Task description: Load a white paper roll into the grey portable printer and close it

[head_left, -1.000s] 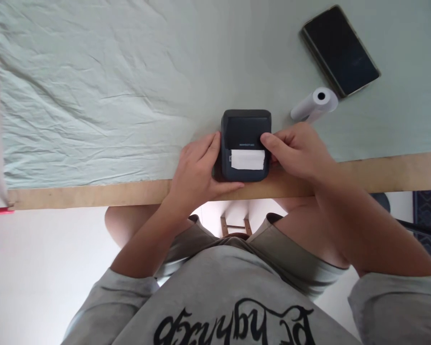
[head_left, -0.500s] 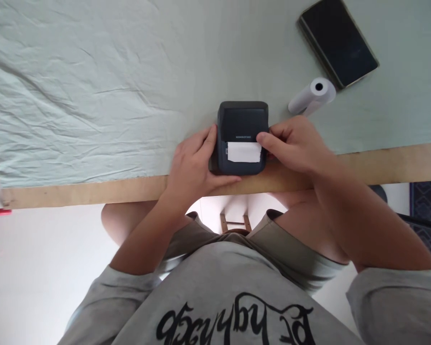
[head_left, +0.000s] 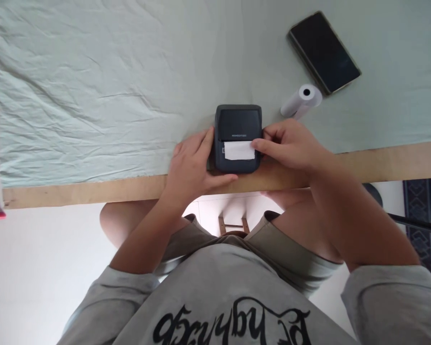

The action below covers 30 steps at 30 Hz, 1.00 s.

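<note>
A small dark label or receipt printer (head_left: 240,123) stands upright at the table's near edge. A short strip of white paper (head_left: 239,150) sticks out of its slot and lies over the front part of its top. My left hand (head_left: 191,165) is closed round the printer's left side, with the thumb along the near side. My right hand (head_left: 290,143) grips the right side; its thumb rests on the top by the strip's right edge, while its other fingers are partly hidden beside the body.
Just beyond my right hand lies a white paper roll (head_left: 297,103) with a dark core. A black phone or tablet in a case (head_left: 325,52) is farther back on the right. Pale green cloth (head_left: 129,86) covers the table up to a bare wooden edge (head_left: 82,190).
The view has shifted a little, so the roll and the black device appear farther left and lower. Both hands keep the same hold on the printer.
</note>
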Each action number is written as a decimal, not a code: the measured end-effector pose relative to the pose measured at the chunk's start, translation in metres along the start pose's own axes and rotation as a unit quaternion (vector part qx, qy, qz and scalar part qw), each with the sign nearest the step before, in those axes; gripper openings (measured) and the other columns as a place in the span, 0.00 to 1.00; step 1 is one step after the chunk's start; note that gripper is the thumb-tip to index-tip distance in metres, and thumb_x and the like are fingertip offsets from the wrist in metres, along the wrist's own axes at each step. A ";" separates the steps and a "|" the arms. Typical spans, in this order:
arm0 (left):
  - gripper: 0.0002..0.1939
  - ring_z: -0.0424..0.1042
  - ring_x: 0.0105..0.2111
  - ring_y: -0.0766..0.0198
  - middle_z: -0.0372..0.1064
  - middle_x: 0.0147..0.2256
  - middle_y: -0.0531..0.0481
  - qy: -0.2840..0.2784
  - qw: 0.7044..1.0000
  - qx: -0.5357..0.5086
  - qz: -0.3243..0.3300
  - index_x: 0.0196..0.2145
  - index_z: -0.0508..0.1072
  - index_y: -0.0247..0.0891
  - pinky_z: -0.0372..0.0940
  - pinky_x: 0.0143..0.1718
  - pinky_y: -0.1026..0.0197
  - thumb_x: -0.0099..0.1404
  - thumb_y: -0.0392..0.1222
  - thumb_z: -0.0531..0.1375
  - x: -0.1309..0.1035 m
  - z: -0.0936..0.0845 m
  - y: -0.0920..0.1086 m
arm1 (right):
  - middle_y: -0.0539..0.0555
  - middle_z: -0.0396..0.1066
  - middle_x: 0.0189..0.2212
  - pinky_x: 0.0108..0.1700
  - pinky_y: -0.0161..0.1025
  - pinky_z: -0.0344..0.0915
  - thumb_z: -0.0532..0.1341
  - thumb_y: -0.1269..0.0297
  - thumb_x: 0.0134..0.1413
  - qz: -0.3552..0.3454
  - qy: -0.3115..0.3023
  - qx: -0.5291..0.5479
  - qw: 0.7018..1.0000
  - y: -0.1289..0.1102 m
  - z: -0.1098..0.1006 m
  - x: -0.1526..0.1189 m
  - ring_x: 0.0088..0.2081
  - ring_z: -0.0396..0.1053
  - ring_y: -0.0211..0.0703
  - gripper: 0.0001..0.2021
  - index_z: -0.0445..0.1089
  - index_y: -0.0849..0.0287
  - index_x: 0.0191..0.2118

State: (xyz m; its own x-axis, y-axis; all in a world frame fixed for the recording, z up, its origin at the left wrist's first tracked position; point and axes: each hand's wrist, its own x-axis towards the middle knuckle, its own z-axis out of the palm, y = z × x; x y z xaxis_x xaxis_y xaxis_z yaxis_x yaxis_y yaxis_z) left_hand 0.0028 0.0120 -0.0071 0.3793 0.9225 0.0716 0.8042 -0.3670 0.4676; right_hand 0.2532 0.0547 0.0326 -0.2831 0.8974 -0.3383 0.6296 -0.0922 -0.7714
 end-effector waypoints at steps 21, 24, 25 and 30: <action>0.50 0.69 0.64 0.35 0.68 0.65 0.28 -0.006 0.999 0.015 0.027 0.72 0.59 0.25 0.62 0.62 0.42 0.69 0.69 0.58 -0.002 -0.003 0.003 | 0.47 0.76 0.28 0.32 0.43 0.64 0.66 0.66 0.57 -0.153 0.203 -0.083 0.964 -0.026 0.005 0.017 0.28 0.72 0.42 0.09 0.65 0.52 0.31; 0.54 0.68 0.64 0.33 0.67 0.65 0.26 -0.007 0.999 0.034 0.025 0.72 0.57 0.25 0.62 0.63 0.41 0.64 0.69 0.64 -0.002 -0.001 0.003 | 0.52 0.77 0.29 0.35 0.47 0.62 0.63 0.66 0.57 -0.094 0.129 -0.264 0.951 -0.037 0.002 0.021 0.33 0.74 0.51 0.02 0.73 0.51 0.36; 0.54 0.68 0.64 0.33 0.67 0.65 0.26 -0.007 0.999 0.037 0.024 0.72 0.57 0.25 0.62 0.63 0.41 0.64 0.68 0.64 -0.002 0.000 0.003 | 0.54 0.78 0.31 0.34 0.48 0.60 0.62 0.65 0.59 -0.079 0.103 -0.304 0.944 -0.041 0.001 0.022 0.35 0.74 0.55 0.05 0.75 0.50 0.38; 0.53 0.68 0.65 0.33 0.67 0.65 0.26 -0.013 0.999 0.030 0.020 0.72 0.57 0.26 0.62 0.64 0.40 0.63 0.68 0.64 -0.002 0.000 0.003 | 0.53 0.75 0.33 0.37 0.46 0.62 0.67 0.64 0.55 -0.068 0.028 -0.325 0.943 -0.048 -0.002 0.030 0.37 0.73 0.54 0.09 0.77 0.47 0.42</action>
State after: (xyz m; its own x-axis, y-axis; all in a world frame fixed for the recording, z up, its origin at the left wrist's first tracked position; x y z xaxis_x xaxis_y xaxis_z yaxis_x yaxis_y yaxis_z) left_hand 0.0047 0.0090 -0.0053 0.4226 0.9039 0.0665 0.8136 -0.4107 0.4115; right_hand 0.2163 0.0871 0.0606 -0.3664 0.9047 -0.2175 0.9057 0.2932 -0.3061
